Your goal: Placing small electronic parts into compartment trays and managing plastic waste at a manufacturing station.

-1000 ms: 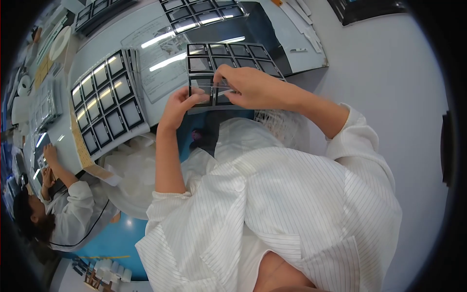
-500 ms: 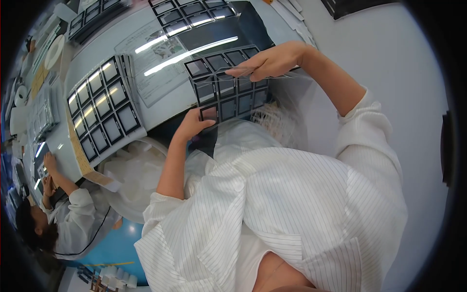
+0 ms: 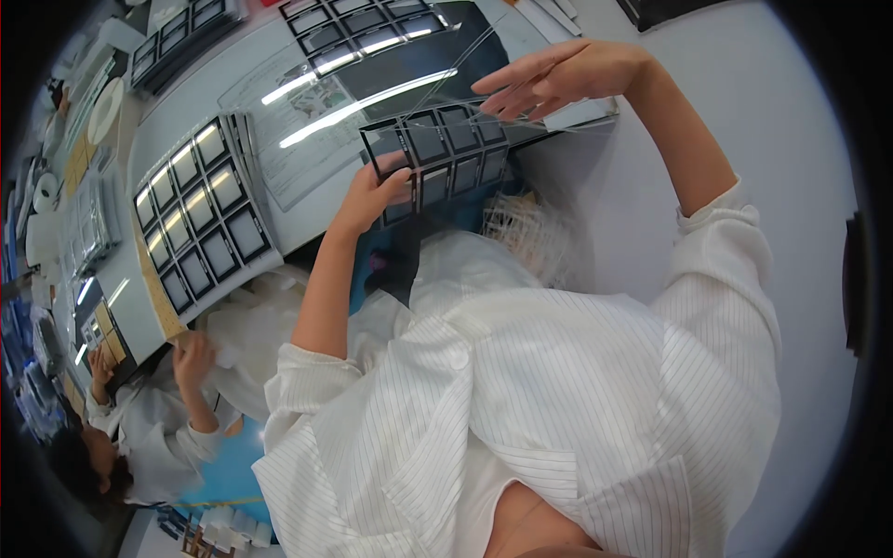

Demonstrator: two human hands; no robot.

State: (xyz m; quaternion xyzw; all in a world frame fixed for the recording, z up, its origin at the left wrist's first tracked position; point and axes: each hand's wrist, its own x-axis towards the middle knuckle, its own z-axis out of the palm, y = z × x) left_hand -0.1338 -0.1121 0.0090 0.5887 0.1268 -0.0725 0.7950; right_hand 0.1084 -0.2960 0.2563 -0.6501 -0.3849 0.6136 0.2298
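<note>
My left hand grips the left edge of a sheet of black-framed grey panels, thumb on top. The sheet lies tilted at the near edge of the table, partly covered by my fingers. My right hand is raised above and to the right of it, fingers stretched long and close together. From its fingertips a thin clear film stretches toward the sheet, showing mostly as bright edges. How far the film still touches the sheet I cannot make out.
A stack of similar framed sheets lies left on the table, with another framed sheet at the far side. Below the table stand a white bag-lined bin and a clear bag of scraps. A co-worker sits at the left.
My right hand has risen up and to the right, drawing the clear film with it. My left hand and the framed sheet have moved slightly farther away. The co-worker's arm has swung toward the bin.
</note>
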